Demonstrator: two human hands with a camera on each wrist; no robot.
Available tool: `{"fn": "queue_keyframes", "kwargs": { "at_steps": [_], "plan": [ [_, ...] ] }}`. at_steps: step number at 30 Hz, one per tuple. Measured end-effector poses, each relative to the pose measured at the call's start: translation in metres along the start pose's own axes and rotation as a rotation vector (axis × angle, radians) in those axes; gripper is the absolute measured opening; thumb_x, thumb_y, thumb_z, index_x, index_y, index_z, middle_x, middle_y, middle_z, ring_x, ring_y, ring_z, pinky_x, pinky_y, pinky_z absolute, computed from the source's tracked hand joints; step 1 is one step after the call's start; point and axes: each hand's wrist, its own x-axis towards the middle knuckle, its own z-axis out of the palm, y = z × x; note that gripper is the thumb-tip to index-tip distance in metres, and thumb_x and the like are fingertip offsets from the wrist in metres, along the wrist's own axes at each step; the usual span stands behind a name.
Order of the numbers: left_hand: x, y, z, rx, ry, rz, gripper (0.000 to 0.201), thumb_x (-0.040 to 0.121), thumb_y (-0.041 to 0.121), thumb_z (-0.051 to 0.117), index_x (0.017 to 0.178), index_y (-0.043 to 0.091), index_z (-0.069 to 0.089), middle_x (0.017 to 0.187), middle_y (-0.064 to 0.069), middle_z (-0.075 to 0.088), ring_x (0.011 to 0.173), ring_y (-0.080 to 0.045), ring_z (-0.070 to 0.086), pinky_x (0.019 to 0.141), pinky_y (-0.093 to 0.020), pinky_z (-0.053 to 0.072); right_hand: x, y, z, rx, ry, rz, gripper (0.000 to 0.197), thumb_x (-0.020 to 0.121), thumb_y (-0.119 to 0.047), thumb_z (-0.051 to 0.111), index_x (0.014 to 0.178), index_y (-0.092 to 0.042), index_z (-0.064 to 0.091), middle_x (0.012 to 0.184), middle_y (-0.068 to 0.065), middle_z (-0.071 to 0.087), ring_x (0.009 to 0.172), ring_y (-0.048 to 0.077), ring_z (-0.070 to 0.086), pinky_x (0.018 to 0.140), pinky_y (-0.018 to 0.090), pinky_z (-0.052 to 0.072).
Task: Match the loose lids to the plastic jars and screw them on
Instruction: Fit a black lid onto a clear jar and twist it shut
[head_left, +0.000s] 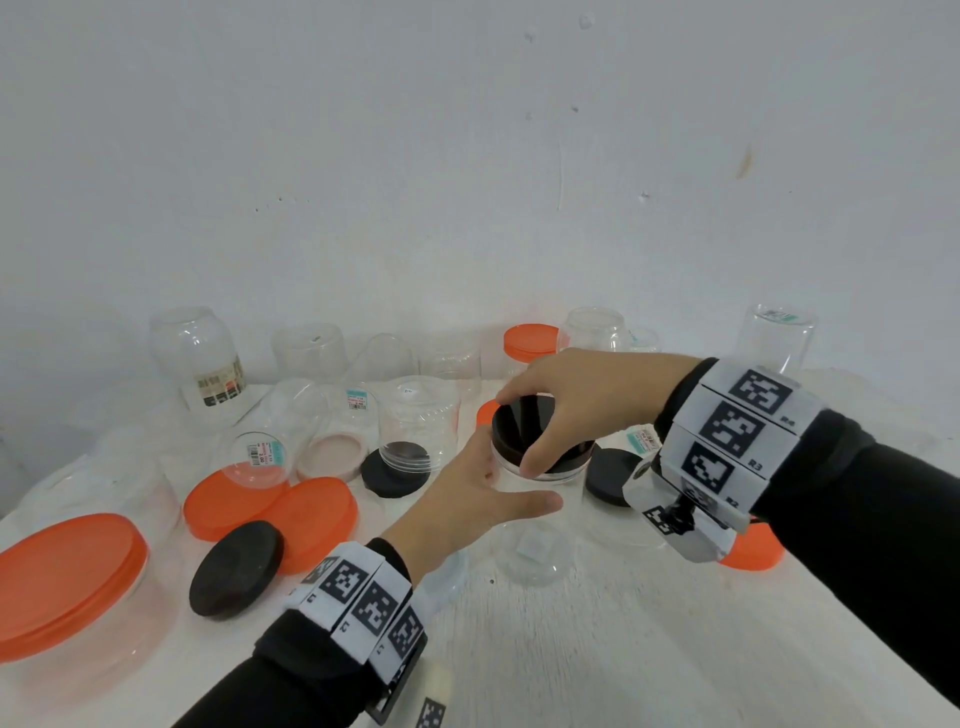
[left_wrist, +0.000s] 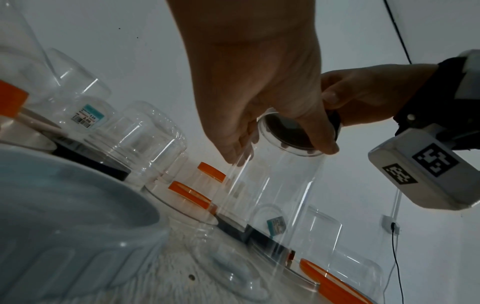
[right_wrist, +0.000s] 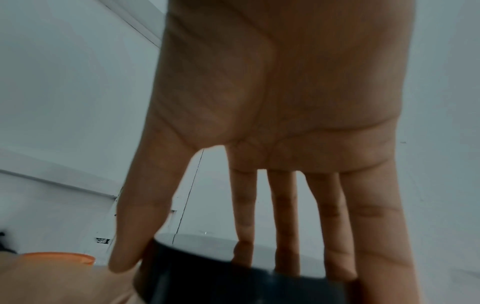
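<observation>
A clear plastic jar (head_left: 535, 525) stands upright at the middle of the white table (head_left: 623, 649). My left hand (head_left: 511, 486) grips its upper wall from the left, thumb across the front. A black lid (head_left: 574, 456) sits on the jar's mouth. My right hand (head_left: 524, 436) comes from above and holds the lid's rim between thumb and fingers. In the left wrist view the jar (left_wrist: 272, 195) shows the lid (left_wrist: 291, 133) through its clear wall, under my left hand (left_wrist: 259, 82). In the right wrist view my fingers (right_wrist: 332, 226) reach down over the lid (right_wrist: 233, 277).
Several clear jars (head_left: 415, 415) stand upside down behind and to the left. Loose black lids (head_left: 236, 569) (head_left: 610, 475), orange lids (head_left: 317, 519) and a pink lid (head_left: 332, 457) lie among them. A big orange-lidded jar (head_left: 67, 577) stands front left. The wall (head_left: 467, 156) closes the back.
</observation>
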Motion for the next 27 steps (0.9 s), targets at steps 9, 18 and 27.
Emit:
{"fn": "queue_keyframes", "kwargs": {
  "at_steps": [9,18,27],
  "plan": [
    [0.002,-0.005,0.000,-0.021,0.005,0.022,0.092,0.069,0.028,0.087,0.144,0.035,0.035,0.141,0.018,0.049,0.136,-0.004,0.040,0.117,-0.040,0.030,0.004,0.001,-0.005,-0.052,-0.074,-0.022,0.075,0.070,-0.049,0.077,0.138,-0.039,0.045,0.133,-0.013,0.049,0.123,0.015,0.047,0.100,0.039,0.046],
    [0.003,-0.009,0.001,-0.018,0.014,0.038,0.087,0.072,0.025,0.086,0.142,0.037,0.037,0.137,0.019,0.053,0.133,-0.002,0.044,0.111,-0.030,0.034,0.008,-0.001,0.003,-0.094,0.006,0.045,0.072,0.062,-0.068,0.071,0.122,-0.031,0.054,0.109,-0.008,0.057,0.093,0.018,0.064,0.075,0.036,0.059],
    [0.005,-0.014,0.000,-0.008,0.045,0.037,0.091,0.065,0.034,0.088,0.141,0.039,0.038,0.135,0.022,0.053,0.130,0.001,0.045,0.112,-0.030,0.035,0.005,-0.003,-0.003,-0.114,-0.069,0.035,0.077,0.067,-0.061,0.074,0.133,-0.033,0.048,0.112,-0.016,0.042,0.108,0.009,0.043,0.096,0.039,0.047]
  ]
}}
